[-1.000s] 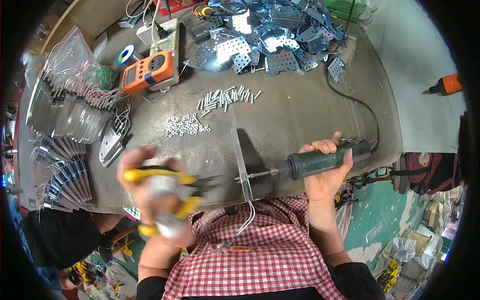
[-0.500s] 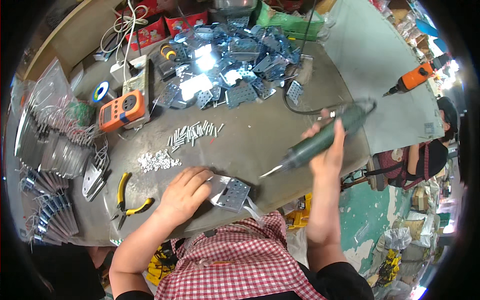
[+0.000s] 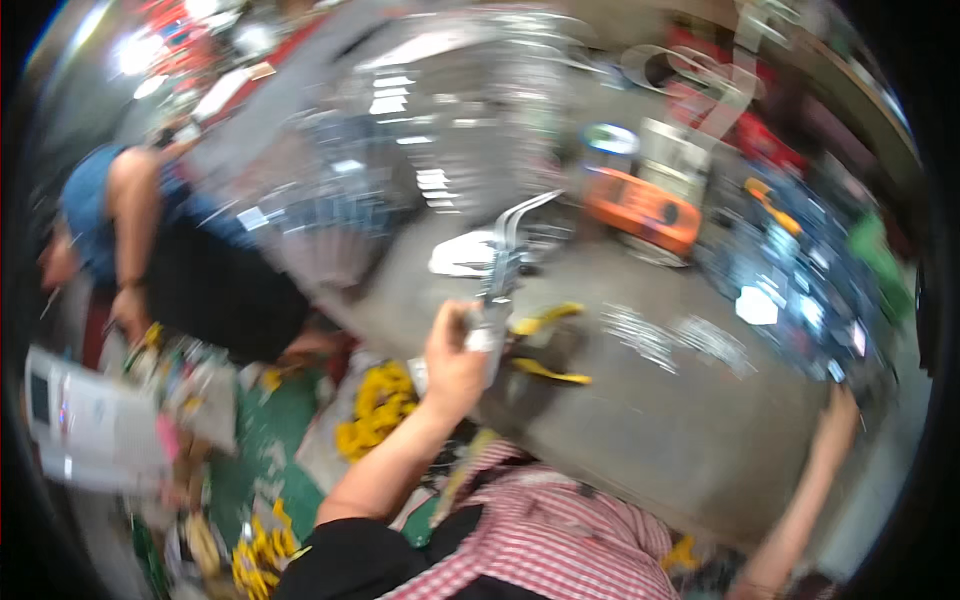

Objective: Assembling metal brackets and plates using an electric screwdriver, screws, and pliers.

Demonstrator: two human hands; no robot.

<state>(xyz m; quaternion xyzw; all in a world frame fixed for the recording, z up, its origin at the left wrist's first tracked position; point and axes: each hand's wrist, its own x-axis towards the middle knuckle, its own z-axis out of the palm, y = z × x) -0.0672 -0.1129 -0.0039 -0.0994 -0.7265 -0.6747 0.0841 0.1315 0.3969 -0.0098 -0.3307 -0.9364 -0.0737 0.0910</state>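
My left hand [image 3: 455, 365] is closed around a metal part [image 3: 492, 325], a narrow grey piece seen edge-on and smeared by motion. Just beyond it a bright metal bracket [image 3: 465, 255] with pale wires lies on the table. Pliers with yellow handles [image 3: 545, 320] rest right beside the held part. Far to the right, my right hand [image 3: 840, 408] reaches out by the edge of a heap of perforated metal plates [image 3: 790, 270]. Its fingers are blurred, and I cannot make out what it holds, if anything. Screws [image 3: 640, 335] and small nuts [image 3: 715, 345] lie in blurred piles mid-table.
An orange meter [image 3: 640, 215] stands by a power strip [image 3: 672, 150] and a solder spool [image 3: 610, 140]. Stacks of metal strips and bagged parts [image 3: 470, 110] fill the back left. Another person [image 3: 130, 220] sits at the left. Yellow items [image 3: 378, 408] lie below the table edge.
The view has swung left. My left hand has lifted a metal part off the table. My right arm has stretched far right, and the green electric screwdriver it held no longer shows clearly.
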